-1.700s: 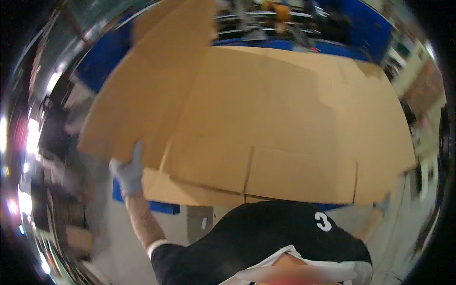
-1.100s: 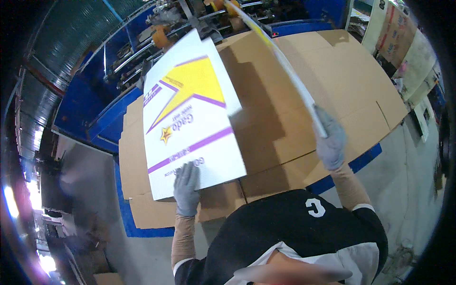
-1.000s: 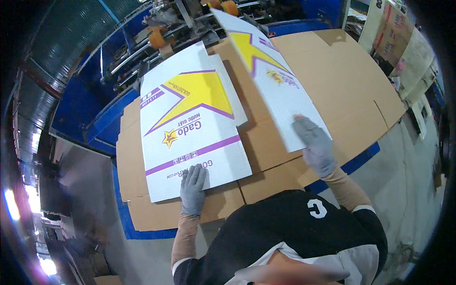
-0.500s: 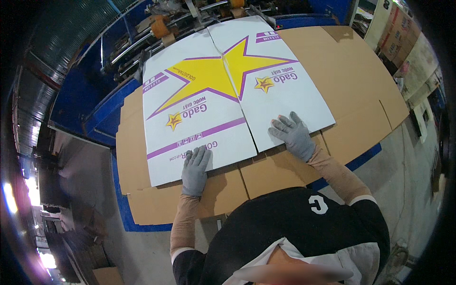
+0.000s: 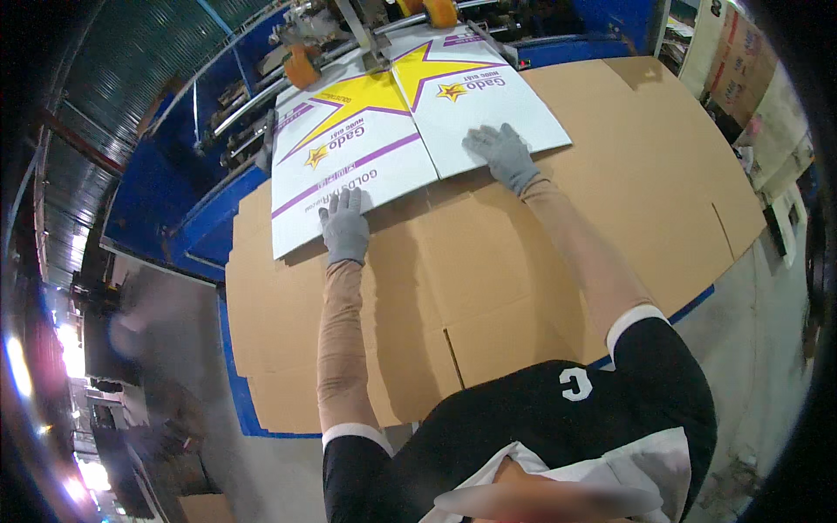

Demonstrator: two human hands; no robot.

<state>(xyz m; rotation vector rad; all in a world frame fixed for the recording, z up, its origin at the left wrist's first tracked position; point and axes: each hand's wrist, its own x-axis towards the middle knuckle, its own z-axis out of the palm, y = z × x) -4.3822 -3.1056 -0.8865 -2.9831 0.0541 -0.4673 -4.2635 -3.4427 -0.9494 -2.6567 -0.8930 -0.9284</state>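
A flat white cardboard box blank [image 5: 392, 161], printed with yellow stars and purple bands, lies on a large brown cardboard sheet [image 5: 488, 261]. Its far edge is under the metal bars and orange rollers [image 5: 302, 66] of a machine. My left hand [image 5: 345, 228], in a grey glove, rests fingers outstretched on the blank's near left edge. Also gloved in grey, my right hand [image 5: 503, 157] lies flat with spread fingers on the near right part. Neither hand is wrapped around anything. A dark slit runs between the blank's two panels.
Blue machine panels [image 5: 161, 213] stand at the far left and behind. A blue rim [image 5: 234, 392] shows below the brown sheet. At the far right are a printed brown carton [image 5: 741, 70] and pale machine parts. Concrete floor [image 5: 187, 349] shows at the left.
The white blank has slid away from me, farther under the machine's rollers. Both my hands moved forward with it, arms now stretched out, and more of the brown sheet shows.
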